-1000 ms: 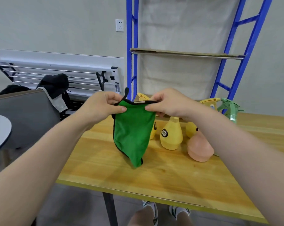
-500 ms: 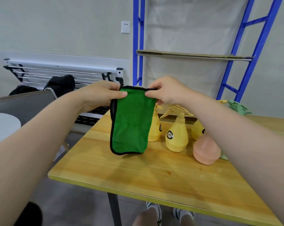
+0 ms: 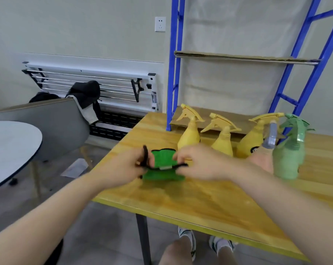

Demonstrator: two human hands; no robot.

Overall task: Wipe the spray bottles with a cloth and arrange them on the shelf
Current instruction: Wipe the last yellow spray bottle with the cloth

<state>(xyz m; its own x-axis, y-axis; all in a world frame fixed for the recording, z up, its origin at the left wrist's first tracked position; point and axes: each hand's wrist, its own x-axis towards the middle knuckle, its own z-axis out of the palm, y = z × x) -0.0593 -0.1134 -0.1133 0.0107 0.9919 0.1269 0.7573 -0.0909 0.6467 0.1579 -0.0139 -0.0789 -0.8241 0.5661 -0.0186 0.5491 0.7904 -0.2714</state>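
green microfiber cloth [image 3: 162, 167] low at frame center over the wooden table [image 3: 200, 199], left hand [image 3: 123, 169] and right hand [image 3: 198, 163] both pinching its black-trimmed edge, yellow spray bottles [image 3: 224, 141] just behind, green spray bottles [image 3: 288, 155] at right

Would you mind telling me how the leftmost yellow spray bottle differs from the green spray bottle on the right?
The leftmost yellow spray bottle is yellow; the green spray bottle is pale green. The yellow one stands near the table's left end, just behind the hands folding the cloth; the green one stands at the right end of the group, nearer the camera and blurred. Both stand upright, untouched, with trigger heads.
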